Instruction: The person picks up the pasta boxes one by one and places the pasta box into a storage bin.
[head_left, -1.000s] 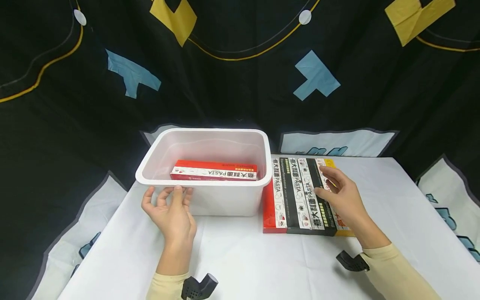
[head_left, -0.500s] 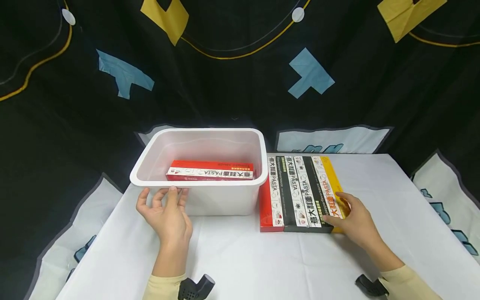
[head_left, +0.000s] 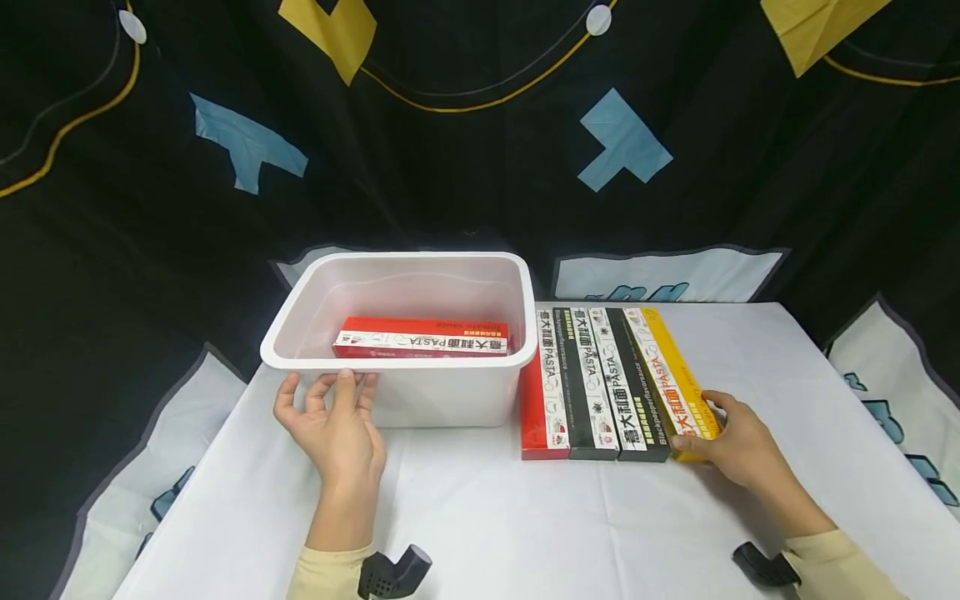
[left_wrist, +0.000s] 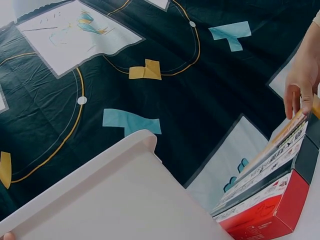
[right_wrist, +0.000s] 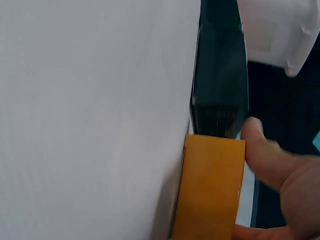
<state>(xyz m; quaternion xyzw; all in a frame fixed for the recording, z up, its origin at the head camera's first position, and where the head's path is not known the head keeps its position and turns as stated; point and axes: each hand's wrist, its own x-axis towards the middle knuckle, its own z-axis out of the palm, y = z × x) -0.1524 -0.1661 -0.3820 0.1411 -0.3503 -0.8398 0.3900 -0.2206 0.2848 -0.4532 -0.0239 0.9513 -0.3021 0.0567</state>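
Observation:
A white plastic bin point(head_left: 442, 392) holds a red pasta box point(head_left: 420, 340) lying inside. My left hand point(head_left: 337, 437) holds the bin's front rim from below, fingers bent with the tips at the lip. Right of the bin lies a row of long pasta boxes: a red one point(head_left: 534, 408), two black ones point(head_left: 643, 446) and a yellow one point(head_left: 686, 383) at the right end. My right hand point(head_left: 738, 442) grips the near end of the yellow pasta box, thumb on its left edge and fingers along its right side. In the right wrist view, its yellow end face point(right_wrist: 212, 175) sits beside the thumb.
A white cloth covers the table point(head_left: 525, 525). Behind it hangs a dark curtain point(head_left: 465, 183) with yellow and blue patches. The bin's right wall stands right against the red box.
My right hand has moved from over the boxes to the near end of the yellow pasta box, which has swung slightly right, away from the black one. My left hand stays at the rim.

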